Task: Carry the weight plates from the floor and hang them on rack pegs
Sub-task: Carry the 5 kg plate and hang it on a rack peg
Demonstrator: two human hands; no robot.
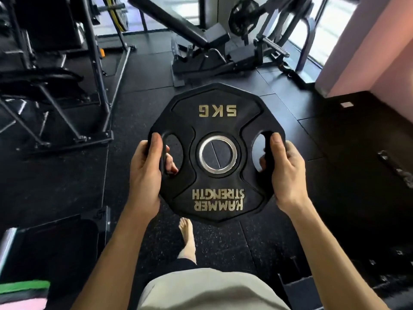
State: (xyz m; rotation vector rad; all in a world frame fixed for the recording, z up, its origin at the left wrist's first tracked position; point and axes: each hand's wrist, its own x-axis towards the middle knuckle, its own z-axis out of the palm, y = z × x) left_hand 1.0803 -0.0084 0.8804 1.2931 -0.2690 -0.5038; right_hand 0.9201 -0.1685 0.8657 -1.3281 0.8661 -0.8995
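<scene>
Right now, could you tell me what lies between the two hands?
In the head view, the weight plate spans between the left hand and right hand; both grip it.

A black rubber floor carries an inclined bench at its far edge, a steel machine frame at the far-left corner, and a pink wall along the right edge.

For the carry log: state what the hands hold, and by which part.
Both hold one black 5 kg weight plate. The left hand grips its left handle slot, the right hand its right handle slot, fingers curled through the openings.
</scene>
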